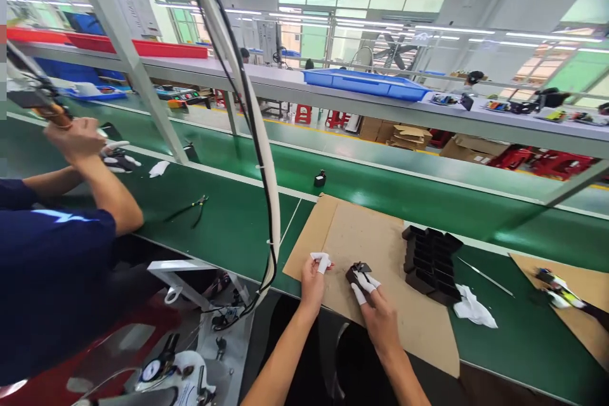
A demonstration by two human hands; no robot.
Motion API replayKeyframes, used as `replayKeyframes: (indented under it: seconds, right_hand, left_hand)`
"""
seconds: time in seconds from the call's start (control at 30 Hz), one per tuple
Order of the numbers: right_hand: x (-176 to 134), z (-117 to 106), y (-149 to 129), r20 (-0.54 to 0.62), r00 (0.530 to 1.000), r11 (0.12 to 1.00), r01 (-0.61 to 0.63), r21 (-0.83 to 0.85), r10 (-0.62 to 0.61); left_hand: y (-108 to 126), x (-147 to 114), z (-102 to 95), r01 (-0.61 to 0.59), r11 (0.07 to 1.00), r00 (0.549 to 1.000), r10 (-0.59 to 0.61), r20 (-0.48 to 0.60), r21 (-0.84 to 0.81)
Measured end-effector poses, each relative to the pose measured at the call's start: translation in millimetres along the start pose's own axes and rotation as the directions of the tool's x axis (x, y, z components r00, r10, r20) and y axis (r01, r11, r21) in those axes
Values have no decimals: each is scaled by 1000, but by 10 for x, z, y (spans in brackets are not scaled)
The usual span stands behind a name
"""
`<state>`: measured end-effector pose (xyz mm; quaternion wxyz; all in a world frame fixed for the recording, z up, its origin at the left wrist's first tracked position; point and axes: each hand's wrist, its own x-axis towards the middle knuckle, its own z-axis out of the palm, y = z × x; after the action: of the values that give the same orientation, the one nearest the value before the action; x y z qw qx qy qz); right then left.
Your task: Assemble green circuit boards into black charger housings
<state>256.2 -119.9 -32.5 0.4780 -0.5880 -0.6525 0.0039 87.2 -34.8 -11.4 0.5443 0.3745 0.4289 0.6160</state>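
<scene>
My right hand (378, 314), with white covers on its fingertips, grips a small black plastic case (351, 275) just above the cardboard sheet (366, 235). A flat dark piece sits at the top of that case. To its left, my left hand (314, 279) is closed, its covered fingertips bent together; whatever may be between them is too small to name. Farther right on the cardboard stand several black plastic cases (431, 263) packed in rows. Another small black part with a white label (320, 178) rests on the green belt beyond.
A co-worker's hand (78, 139) holds up a tool at left. Cutting pliers (195, 206) lie on the green bench. A white cable bundle (259, 146) hangs left of my hands. A crumpled white cloth (474, 307) and thin rod (485, 276) lie right. A blue tray (366, 84) tops the shelf.
</scene>
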Motion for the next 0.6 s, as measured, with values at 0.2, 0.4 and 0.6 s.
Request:
replayKeyframes:
  seconds: [0.2, 0.4, 0.6]
  right_hand:
    - [615, 49, 87, 9, 968, 959, -250, 135, 251]
    - [2068, 562, 786, 6, 935, 922, -352, 163, 356]
    - [2930, 1045, 1300, 1, 869, 863, -491, 123, 494]
  left_hand:
    - [-72, 58, 39, -28, 993, 1000, 27, 5, 118]
    - [-61, 51, 130, -96, 939, 995, 91, 29, 330]
    - [-28, 37, 144, -175, 832, 984, 166, 64, 527]
